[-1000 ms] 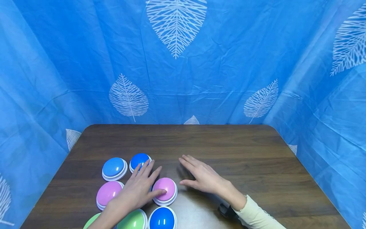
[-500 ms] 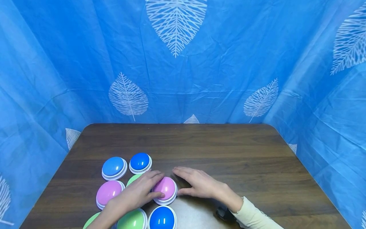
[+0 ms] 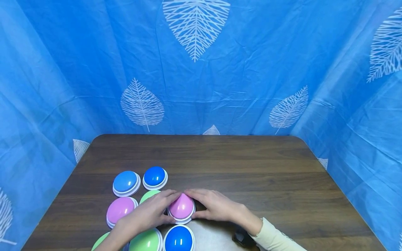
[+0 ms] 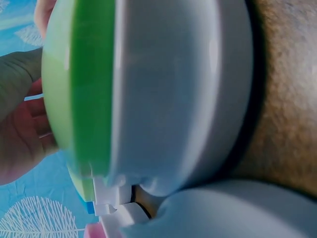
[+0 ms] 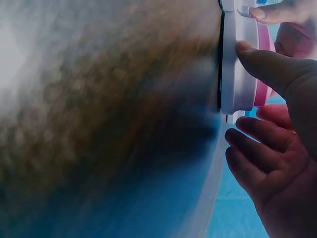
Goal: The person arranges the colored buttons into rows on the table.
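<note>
A pink dome button [image 3: 181, 209] on a white round base sits on the table between both hands. My left hand [image 3: 152, 213] holds its left side, thumb at the near edge and fingertips at the far edge. On the other side my right hand [image 3: 216, 206] grips the base; the right wrist view shows the thumb [image 5: 262, 64] pressed to the white base [image 5: 242, 91]. The fingertips of both hands meet close behind the dome. My left hand partly hides a green button [image 3: 150, 194]. In the left wrist view a large green button [image 4: 94, 89] covers much of the left hand.
Left of the hands stand a light blue button [image 3: 125, 182], a dark blue one [image 3: 155, 176] and a second pink one [image 3: 120, 209]. Nearer are green buttons [image 3: 144, 241] and another blue one [image 3: 178, 240]. Blue leaf-print cloth [image 3: 201, 87] hangs behind the brown table [image 3: 251, 157].
My right hand has moved left and down to the pink button. My left hand has drawn back from the far blue button, and its fingers now hold the pink button's side.
</note>
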Action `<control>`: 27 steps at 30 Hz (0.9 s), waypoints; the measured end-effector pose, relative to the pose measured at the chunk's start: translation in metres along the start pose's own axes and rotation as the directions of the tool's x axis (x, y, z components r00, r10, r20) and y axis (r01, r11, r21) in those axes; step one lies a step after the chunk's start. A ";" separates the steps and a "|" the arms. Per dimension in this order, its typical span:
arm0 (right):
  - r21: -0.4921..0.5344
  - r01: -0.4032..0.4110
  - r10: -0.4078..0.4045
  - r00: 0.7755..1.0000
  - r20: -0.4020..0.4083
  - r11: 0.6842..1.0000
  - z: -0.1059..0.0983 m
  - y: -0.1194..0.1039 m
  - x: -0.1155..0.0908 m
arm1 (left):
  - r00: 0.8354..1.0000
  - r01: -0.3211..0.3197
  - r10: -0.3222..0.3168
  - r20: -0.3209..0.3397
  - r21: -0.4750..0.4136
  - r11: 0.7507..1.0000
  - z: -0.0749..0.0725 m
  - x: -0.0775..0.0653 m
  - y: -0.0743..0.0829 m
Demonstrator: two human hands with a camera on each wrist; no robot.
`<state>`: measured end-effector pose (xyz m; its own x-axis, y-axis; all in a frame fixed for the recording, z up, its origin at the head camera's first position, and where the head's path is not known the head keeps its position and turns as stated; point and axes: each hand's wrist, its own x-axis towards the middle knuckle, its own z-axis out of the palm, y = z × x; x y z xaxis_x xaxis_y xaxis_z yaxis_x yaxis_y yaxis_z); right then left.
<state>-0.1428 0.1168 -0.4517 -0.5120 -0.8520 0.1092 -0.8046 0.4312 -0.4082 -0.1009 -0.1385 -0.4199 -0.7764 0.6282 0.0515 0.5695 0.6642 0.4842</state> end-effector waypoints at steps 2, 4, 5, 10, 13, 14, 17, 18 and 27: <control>0.029 0.008 -0.008 1.000 -0.004 1.000 0.000 -0.001 0.000 | 1.000 -0.002 0.002 -0.008 0.010 1.000 0.000 0.000 0.000; 0.057 0.016 -0.016 1.000 -0.011 0.998 0.000 -0.002 0.001 | 1.000 -0.005 0.006 -0.014 0.019 1.000 0.000 0.000 0.000; 0.071 0.020 -0.019 1.000 -0.015 0.997 0.001 -0.002 0.001 | 1.000 -0.008 0.008 -0.018 0.022 1.000 0.000 0.000 0.000; 0.096 0.017 -0.014 0.999 -0.040 0.995 0.002 -0.004 0.001 | 0.999 -0.015 0.016 -0.037 0.020 1.000 0.001 0.002 0.001; 0.115 0.003 0.003 0.999 -0.051 0.993 0.001 -0.004 0.001 | 0.999 -0.010 0.010 -0.053 0.005 1.000 0.001 0.004 0.003; 0.123 0.000 0.007 0.998 -0.056 0.992 0.000 -0.003 0.000 | 0.998 -0.009 0.009 -0.059 0.001 1.000 0.001 0.005 0.003; 0.150 -0.009 0.020 0.997 -0.070 0.989 -0.005 -0.001 0.000 | 0.997 -0.004 0.003 -0.071 -0.009 1.000 -0.001 0.010 0.005; 0.160 -0.014 0.025 0.997 -0.071 0.987 -0.008 0.001 0.000 | 0.997 -0.004 0.003 -0.073 -0.012 1.000 -0.002 0.012 0.005; 0.175 -0.065 0.076 0.995 -0.061 0.982 -0.027 0.024 0.010 | 0.999 0.039 -0.039 -0.032 -0.007 0.999 -0.011 0.043 -0.002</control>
<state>-0.1757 0.1264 -0.4364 -0.5893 -0.7970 0.1324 -0.7047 0.4269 -0.5667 -0.1382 -0.1176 -0.4089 -0.8065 0.5881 0.0606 0.5367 0.6854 0.4921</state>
